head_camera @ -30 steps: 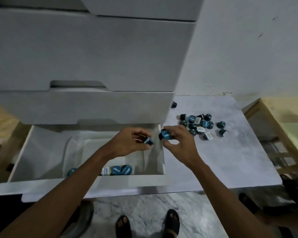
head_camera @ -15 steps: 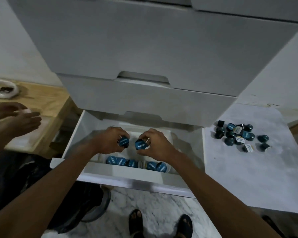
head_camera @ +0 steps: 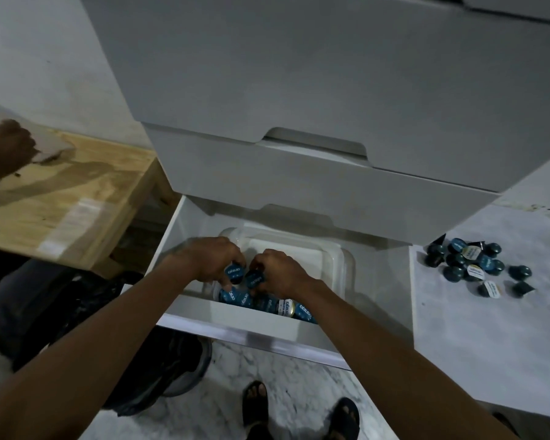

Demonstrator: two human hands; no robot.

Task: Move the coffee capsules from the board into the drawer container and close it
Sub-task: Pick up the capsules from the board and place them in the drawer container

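The bottom drawer [head_camera: 235, 330] of a white unit stands pulled open, with a clear plastic container [head_camera: 334, 258] inside it. Both my hands are down in that container. My left hand [head_camera: 207, 260] grips a blue-lidded capsule [head_camera: 234, 273]. Close beside it, my right hand [head_camera: 278, 276] grips another capsule [head_camera: 255, 280]. Under them, several blue capsules [head_camera: 286, 308] lie along the container's front wall. To the right, a heap of dark teal capsules [head_camera: 467, 265] sits on the pale marble board [head_camera: 489, 344].
The closed upper drawers [head_camera: 315, 182] overhang the open one. A wooden table [head_camera: 64, 198] stands at left, where another person's hand [head_camera: 4, 147] rests. Dark bags [head_camera: 77, 312] lie on the floor at left. My sandalled feet [head_camera: 299, 411] stand on marble floor below the drawer.
Both hands carried a capsule each from beside the board leftward into the open drawer and have sunk lower into the container. My view swung left, so the board now lies at the right edge.
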